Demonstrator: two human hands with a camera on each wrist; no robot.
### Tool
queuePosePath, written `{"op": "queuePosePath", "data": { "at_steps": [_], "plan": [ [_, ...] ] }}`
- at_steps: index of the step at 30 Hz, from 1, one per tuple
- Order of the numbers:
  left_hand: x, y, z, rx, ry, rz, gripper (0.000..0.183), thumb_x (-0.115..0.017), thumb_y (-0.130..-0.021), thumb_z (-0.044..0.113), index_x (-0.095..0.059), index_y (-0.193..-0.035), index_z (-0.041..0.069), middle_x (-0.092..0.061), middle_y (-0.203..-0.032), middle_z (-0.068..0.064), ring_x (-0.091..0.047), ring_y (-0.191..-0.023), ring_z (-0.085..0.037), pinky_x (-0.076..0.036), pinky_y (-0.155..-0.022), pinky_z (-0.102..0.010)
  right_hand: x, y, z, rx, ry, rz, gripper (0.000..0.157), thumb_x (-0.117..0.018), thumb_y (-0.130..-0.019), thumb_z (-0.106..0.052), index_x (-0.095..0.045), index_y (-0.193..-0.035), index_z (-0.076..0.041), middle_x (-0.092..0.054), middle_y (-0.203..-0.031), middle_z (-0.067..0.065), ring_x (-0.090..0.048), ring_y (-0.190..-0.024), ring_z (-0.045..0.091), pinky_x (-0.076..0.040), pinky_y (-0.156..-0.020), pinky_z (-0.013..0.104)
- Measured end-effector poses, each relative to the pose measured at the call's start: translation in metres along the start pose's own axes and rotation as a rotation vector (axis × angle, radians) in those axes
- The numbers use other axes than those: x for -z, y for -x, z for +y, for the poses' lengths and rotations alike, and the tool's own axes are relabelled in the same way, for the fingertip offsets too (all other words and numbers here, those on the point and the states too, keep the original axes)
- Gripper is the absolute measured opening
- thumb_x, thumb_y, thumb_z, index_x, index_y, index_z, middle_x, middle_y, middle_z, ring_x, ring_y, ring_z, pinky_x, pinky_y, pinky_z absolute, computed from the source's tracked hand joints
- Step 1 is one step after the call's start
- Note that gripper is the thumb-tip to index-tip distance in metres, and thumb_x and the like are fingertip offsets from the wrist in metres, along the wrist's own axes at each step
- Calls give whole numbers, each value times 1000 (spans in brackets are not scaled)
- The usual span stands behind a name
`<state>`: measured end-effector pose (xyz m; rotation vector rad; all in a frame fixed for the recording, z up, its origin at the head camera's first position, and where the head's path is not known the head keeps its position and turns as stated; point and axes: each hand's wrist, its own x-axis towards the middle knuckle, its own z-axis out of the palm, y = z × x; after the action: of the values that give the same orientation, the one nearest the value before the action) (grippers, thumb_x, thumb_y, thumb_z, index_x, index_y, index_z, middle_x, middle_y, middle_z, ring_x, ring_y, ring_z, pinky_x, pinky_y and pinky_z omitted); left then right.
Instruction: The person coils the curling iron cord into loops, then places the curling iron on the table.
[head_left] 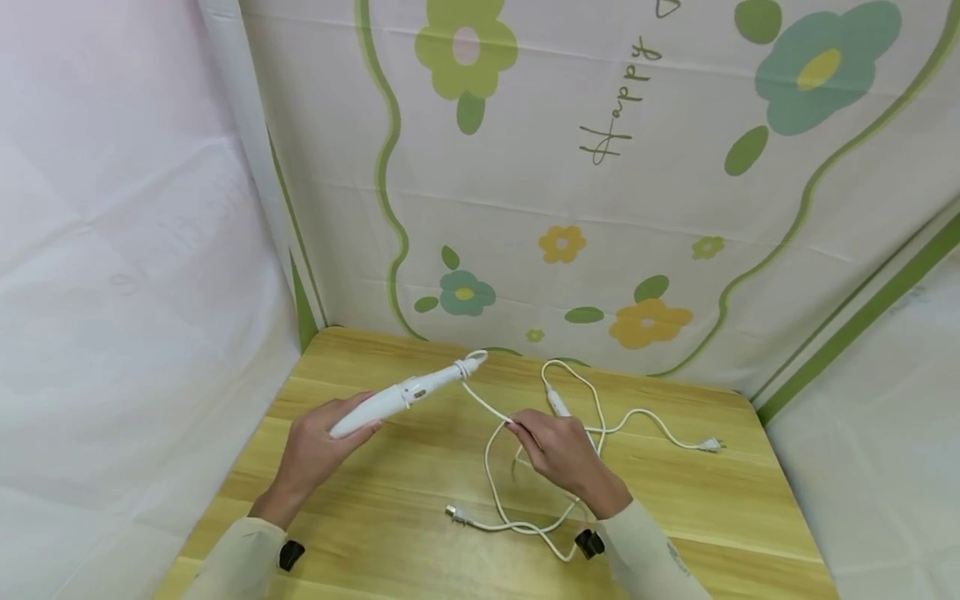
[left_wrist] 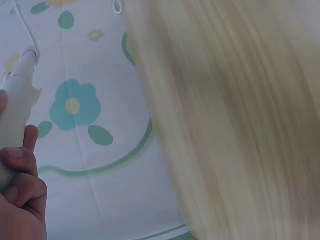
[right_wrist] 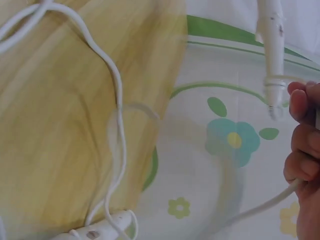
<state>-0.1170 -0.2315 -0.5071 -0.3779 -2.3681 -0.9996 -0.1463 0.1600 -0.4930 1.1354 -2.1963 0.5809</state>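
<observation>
My left hand (head_left: 318, 437) grips the thick end of a white wand-shaped electric appliance (head_left: 382, 406), held tilted over the table with its narrow end up and to the right. A white power cord (head_left: 491, 409) loops around that narrow end. My right hand (head_left: 562, 450) pinches this cord a short way from the appliance. In the right wrist view, curled fingers (right_wrist: 305, 137) lie beside the narrow end, and the cord runs out below them. The left wrist view shows fingers (left_wrist: 22, 170) wrapped around the white body (left_wrist: 15, 105).
On the wooden table (head_left: 390, 517), a second white corded appliance (head_left: 557, 403) lies partly hidden behind my right hand. One plug (head_left: 456, 514) rests near the front, another plug (head_left: 711, 445) at the right. Loose cord coils lie between. A flowered cloth (head_left: 525, 192) hangs behind the table.
</observation>
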Motion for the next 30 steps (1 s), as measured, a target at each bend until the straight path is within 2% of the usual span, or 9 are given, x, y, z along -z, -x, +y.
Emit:
{"op": "queuePosePath", "data": {
  "at_steps": [4, 9, 12, 15, 17, 21, 25, 29, 30],
  "plan": [
    [0, 3, -3, -50, -46, -113, 51, -96, -82, 18, -81, -130, 18, -84, -106, -5, -73, -82, -15, -58, -67, -31, 3, -7, 5, 49, -20, 34, 28, -54, -117, -25, -76, -105, -12, -75, -81, -6, -58, -59, 1, -51, -53, 20],
    [0, 7, -1, -90, -65, -278, 47, -93, -87, 31, -80, -132, 26, -84, -114, -1, -76, -90, -15, -58, -71, -30, 5, -16, 8, 89, -31, 34, 30, -52, -118, -26, -76, -107, -11, -72, -78, -6, -52, -54, 1, -47, -51, 18],
    [1, 9, -1, -147, -6, -356, 47, -93, -87, 33, -80, -131, 27, -83, -113, 2, -72, -88, -7, -56, -69, -25, 5, -18, 10, 84, -17, 29, 33, -50, -118, -28, -76, -108, -11, -75, -82, -5, -56, -55, 2, -50, -51, 21],
    [2, 10, -1, -221, 76, -412, 47, -94, -86, 29, -80, -131, 22, -82, -112, 4, -69, -88, -2, -57, -69, -24, 3, -17, 12, 71, -18, 12, 32, -50, -118, -27, -75, -108, -10, -78, -86, -3, -61, -58, 3, -53, -53, 22],
    [3, 11, -1, -239, 136, -436, 47, -94, -87, 27, -80, -131, 18, -82, -111, 3, -69, -87, 0, -58, -69, -25, 2, -15, 14, 59, -18, 4, 30, -52, -117, -26, -75, -108, -10, -78, -87, -2, -63, -60, 4, -54, -54, 23],
    [3, 13, -2, -204, 246, -459, 46, -94, -87, 24, -80, -131, 16, -82, -112, 1, -70, -88, -1, -59, -70, -26, -3, -9, 19, 29, -5, -2, 21, -60, -114, -21, -76, -108, -9, -79, -88, -1, -64, -60, 5, -54, -54, 24],
    [5, 14, -2, -134, 354, -456, 46, -94, -87, 19, -80, -130, 14, -83, -115, -4, -70, -87, -3, -59, -69, -28, -9, -2, 22, 18, -4, -11, 23, -60, -114, -23, -77, -109, -9, -81, -91, -1, -69, -65, 6, -56, -55, 27],
    [7, 14, 1, -28, 424, -431, 46, -93, -86, 13, -81, -130, 15, -83, -120, -6, -71, -86, -6, -57, -68, -28, -15, 6, 20, -10, -6, -45, 7, -73, -104, -10, -77, -109, -11, -83, -98, -1, -75, -72, 9, -58, -57, 29],
    [7, 13, 2, -1, 436, -424, 45, -93, -86, 12, -81, -130, 15, -82, -121, -6, -71, -85, -6, -57, -68, -28, -16, 7, 18, -15, -4, -56, 11, -77, -99, -7, -77, -109, -12, -83, -98, -1, -76, -72, 10, -58, -56, 30]
  ]
}}
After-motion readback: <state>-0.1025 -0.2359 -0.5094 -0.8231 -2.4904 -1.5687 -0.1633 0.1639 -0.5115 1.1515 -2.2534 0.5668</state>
